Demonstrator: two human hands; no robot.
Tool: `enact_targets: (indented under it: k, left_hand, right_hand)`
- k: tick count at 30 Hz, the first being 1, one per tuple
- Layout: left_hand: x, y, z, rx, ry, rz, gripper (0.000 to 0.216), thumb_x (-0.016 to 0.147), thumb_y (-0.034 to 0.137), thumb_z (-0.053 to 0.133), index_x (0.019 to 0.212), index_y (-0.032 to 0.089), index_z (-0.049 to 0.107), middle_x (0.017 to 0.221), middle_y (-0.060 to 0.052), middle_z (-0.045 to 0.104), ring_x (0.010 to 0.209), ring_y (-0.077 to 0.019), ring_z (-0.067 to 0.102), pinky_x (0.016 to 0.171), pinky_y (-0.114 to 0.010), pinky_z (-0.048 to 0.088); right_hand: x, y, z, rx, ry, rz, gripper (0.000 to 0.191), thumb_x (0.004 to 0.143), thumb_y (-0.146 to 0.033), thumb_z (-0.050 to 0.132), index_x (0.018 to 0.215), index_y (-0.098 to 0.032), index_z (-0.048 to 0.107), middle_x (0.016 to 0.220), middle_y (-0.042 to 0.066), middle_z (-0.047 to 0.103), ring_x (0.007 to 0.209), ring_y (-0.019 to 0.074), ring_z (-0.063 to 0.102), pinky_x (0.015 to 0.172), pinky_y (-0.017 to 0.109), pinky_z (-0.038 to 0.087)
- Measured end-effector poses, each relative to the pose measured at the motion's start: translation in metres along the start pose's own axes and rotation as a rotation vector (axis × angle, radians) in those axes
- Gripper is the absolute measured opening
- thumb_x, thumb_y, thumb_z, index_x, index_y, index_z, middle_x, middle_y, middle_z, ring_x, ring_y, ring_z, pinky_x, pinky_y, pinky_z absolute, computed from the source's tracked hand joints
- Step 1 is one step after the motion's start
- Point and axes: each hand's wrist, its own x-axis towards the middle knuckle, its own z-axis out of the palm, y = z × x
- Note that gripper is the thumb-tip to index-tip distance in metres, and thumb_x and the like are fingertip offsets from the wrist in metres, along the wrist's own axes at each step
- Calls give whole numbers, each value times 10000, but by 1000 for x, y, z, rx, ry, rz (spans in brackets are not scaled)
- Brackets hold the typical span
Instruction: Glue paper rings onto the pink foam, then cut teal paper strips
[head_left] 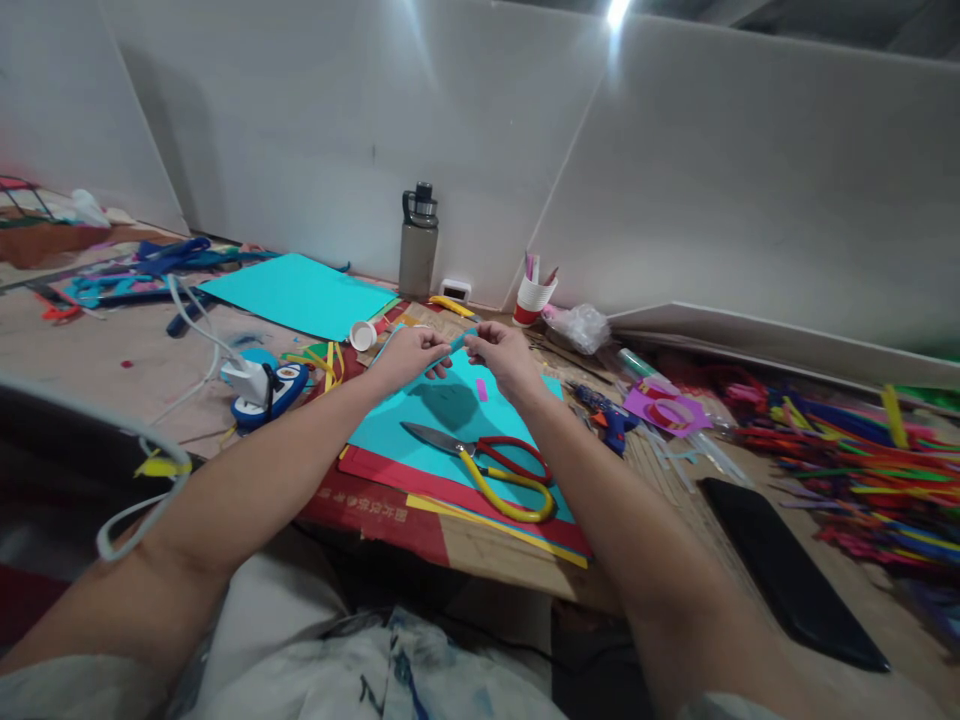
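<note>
Both hands are raised above a stack of coloured paper sheets, the top one teal [442, 425]. My left hand [411, 352] and my right hand [501, 355] each pinch one end of a small teal paper strip [455, 344] held between them. Under the hands, on the teal sheet, lie scissors [487, 467] with red and yellow handles, blades pointing left. A small pink scrap [481, 389] lies on the sheet just below my right hand.
A grey bottle [418, 243], a paper cup of pens [533, 297], a loose teal sheet [300, 293] and a plastic bag [579, 326] stand behind. A blue glue gun [609, 418], pink cut-outs [666, 408], coloured strips [847, 455] and a black phone [787, 572] lie right. A white charger with cable [247, 380] lies left.
</note>
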Motion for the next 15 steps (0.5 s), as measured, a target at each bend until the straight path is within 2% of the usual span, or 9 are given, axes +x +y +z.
enact_targets:
  k: [4, 8, 15]
  left_hand:
    - [0, 1, 0, -2, -3, -5, 170, 830, 237, 606, 729, 100, 610, 662, -54, 669, 496, -98, 601, 480, -212, 464]
    - [-1, 1, -1, -26, -12, -10, 173, 824, 245, 611, 727, 101, 616, 648, -48, 668, 492, -92, 593, 493, -211, 467]
    - [3, -5, -2, -178, -76, -46, 185, 815, 259, 622, 722, 100, 609, 673, -62, 672, 503, -104, 595, 484, -226, 459]
  right_hand:
    - [0, 0, 0, 14, 18, -20, 203, 626, -279, 669, 764, -163, 574, 566, -60, 535, 514, 77, 521, 498, 215, 438]
    - [-1, -3, -1, 22, 20, -48, 317, 620, -250, 672, 923, -175, 613, 544, -82, 526, 497, 81, 522, 483, 214, 437]
    - [0, -1, -1, 25, 28, -51, 213, 616, -235, 657, 816, -169, 629, 521, -71, 539, 467, 74, 502, 471, 214, 431]
